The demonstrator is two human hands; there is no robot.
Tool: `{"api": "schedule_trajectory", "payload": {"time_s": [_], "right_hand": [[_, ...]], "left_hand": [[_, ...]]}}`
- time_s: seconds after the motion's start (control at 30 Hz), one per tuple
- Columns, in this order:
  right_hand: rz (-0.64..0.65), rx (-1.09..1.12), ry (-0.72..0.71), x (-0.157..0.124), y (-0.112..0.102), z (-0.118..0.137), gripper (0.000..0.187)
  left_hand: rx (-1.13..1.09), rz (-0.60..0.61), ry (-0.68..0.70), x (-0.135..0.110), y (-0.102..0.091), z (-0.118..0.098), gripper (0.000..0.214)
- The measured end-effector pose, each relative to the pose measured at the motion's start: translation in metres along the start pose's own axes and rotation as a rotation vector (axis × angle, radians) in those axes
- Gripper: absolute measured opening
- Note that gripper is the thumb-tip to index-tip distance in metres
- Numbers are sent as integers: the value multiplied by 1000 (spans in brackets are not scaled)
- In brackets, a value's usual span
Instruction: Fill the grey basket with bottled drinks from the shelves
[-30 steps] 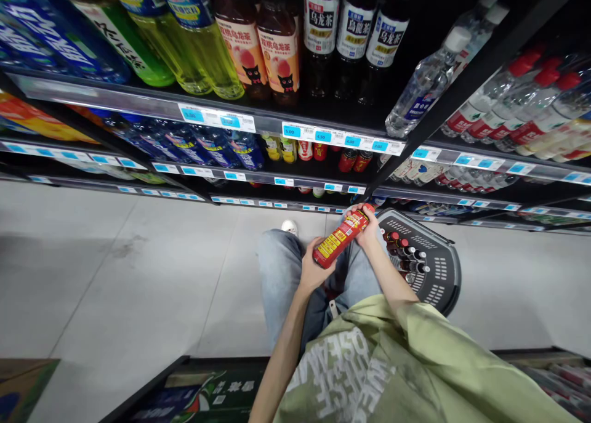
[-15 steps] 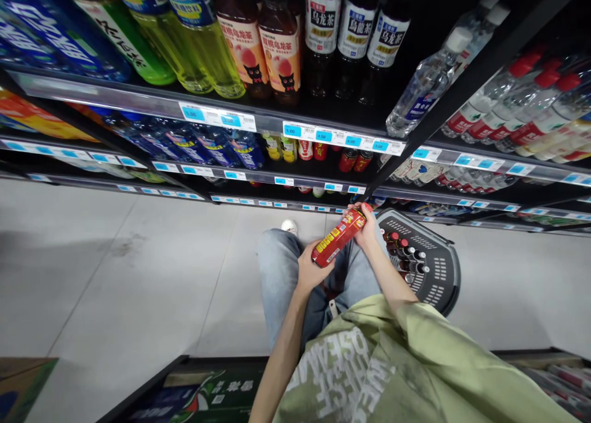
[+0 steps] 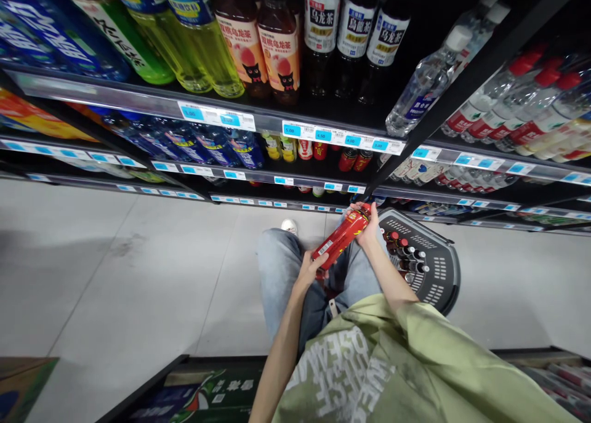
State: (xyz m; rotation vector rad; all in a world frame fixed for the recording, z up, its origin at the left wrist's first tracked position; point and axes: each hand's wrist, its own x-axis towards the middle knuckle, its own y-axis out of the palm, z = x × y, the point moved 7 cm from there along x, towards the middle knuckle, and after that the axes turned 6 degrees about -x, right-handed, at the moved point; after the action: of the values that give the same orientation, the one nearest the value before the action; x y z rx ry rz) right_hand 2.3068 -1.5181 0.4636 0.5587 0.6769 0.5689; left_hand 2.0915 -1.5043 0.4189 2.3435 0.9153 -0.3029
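A red drink bottle [image 3: 341, 237] with a red cap is held slantwise above my lap, its cap end up and to the right. My left hand [image 3: 312, 268] grips the base end, thumb lying along the side. Around the cap end, the fingers of my right hand [image 3: 368, 227] are closed. A barcode patch on the label faces up. Just right of my right knee stands a dark grey shopping basket [image 3: 446, 250] with several dark bottles [image 3: 409, 257] in it, some red-capped and some white-capped.
Drink shelves run across the front, with peach oolong bottles [image 3: 281, 53], oolong tea bottles [image 3: 321, 23] and clear water bottles [image 3: 420, 90]. Price tags line the shelf edge [image 3: 265, 126]. Grey floor tiles [image 3: 152, 257] lie to the left. Behind me are green cartons [image 3: 226, 393].
The red bottle has been turned about its long axis, so the yellow-printed panel has rolled aside and a barcode shows. My left hand's grip has shifted slightly at the base.
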Motion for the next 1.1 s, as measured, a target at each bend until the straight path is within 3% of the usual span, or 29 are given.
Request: {"api": "schedule_trajectory", "payload": {"time_s": [0.13, 0.23, 0.4, 0.53, 0.67, 0.87, 1.1], "right_hand": [[1, -3, 4, 3, -2, 0, 48], [-5, 13, 3, 4, -4, 0, 48], [-2, 40, 5, 3, -1, 3, 47], [-7, 41, 13, 2, 2, 4, 46], [-20, 53, 5, 2, 3, 2, 46], [-12, 23, 5, 3, 2, 1, 47], [-8, 4, -19, 4, -2, 1, 46]], "left_hand": [[5, 3, 0, -3, 5, -1, 70], [39, -16, 31, -6, 9, -3, 86], [244, -86, 312, -8, 8, -19, 111], [389, -123, 456, -8, 8, -21, 104], [480, -250, 547, -9, 2, -24, 89], [613, -365, 506, -12, -5, -27, 64], [496, -291, 378, -11, -4, -36, 57]]}}
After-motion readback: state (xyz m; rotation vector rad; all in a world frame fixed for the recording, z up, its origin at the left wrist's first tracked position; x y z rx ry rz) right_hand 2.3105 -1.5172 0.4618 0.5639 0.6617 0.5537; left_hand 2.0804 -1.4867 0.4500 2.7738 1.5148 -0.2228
